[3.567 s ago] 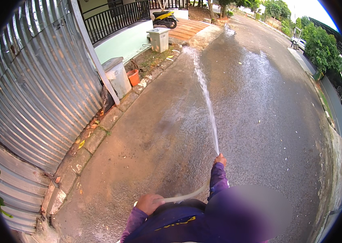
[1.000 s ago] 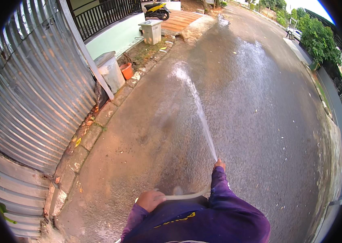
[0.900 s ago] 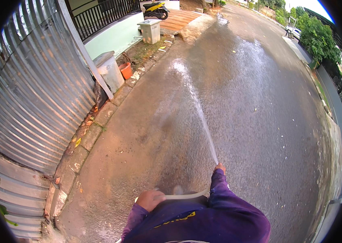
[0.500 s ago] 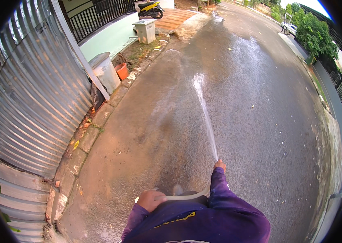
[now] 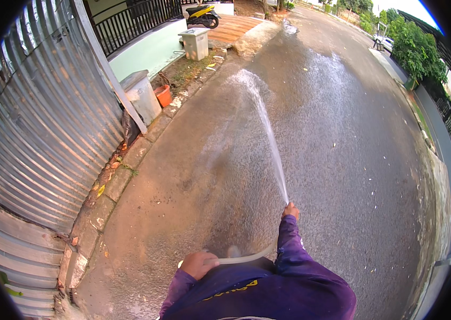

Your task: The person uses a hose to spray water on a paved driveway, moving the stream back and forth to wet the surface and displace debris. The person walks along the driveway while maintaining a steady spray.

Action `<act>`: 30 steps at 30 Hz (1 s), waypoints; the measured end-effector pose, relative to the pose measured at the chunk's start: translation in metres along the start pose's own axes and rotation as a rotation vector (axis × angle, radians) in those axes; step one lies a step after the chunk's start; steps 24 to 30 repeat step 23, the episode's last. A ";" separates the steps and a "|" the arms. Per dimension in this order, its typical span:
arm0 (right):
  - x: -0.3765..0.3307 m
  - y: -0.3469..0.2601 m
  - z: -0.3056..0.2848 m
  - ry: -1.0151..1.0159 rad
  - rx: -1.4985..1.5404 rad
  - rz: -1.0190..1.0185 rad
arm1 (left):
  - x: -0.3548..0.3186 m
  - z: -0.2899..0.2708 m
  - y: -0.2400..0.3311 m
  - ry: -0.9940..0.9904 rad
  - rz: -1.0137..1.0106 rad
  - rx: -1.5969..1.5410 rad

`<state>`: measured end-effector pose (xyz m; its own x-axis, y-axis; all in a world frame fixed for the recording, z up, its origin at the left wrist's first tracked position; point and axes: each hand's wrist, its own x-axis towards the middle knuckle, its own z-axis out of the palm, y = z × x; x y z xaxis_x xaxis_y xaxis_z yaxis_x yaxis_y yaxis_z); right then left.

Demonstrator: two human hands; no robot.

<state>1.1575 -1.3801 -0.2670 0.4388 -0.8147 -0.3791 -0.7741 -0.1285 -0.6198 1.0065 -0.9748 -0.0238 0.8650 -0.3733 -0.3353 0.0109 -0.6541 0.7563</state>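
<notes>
Clear hose [image 5: 247,258] — gripped by right hand [image 5: 291,210] and left hand [image 5: 199,264].

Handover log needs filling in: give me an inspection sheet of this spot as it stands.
Surface: asphalt road, wet in broad patches, scattered leaves.
Job's things: clear hose; water jet arcing ahead onto the road.
Clutter: grey bin, orange pot, concrete box along the kerb.
Hands: right hand grips the hose end; left hand holds the hose near the body.
Cables: nothing seen.
Surroundings: corrugated metal fence, black railing, parked yellow scooter, roadside bushes.
</notes>
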 end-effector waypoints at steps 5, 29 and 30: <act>0.023 0.019 0.012 -0.035 0.033 0.014 | 0.001 -0.002 0.005 -0.006 0.014 -0.004; 0.046 0.110 -0.065 0.234 0.367 0.265 | 0.005 0.021 0.006 -0.123 0.161 0.065; 0.046 0.110 -0.065 0.234 0.367 0.265 | 0.005 0.021 0.006 -0.123 0.161 0.065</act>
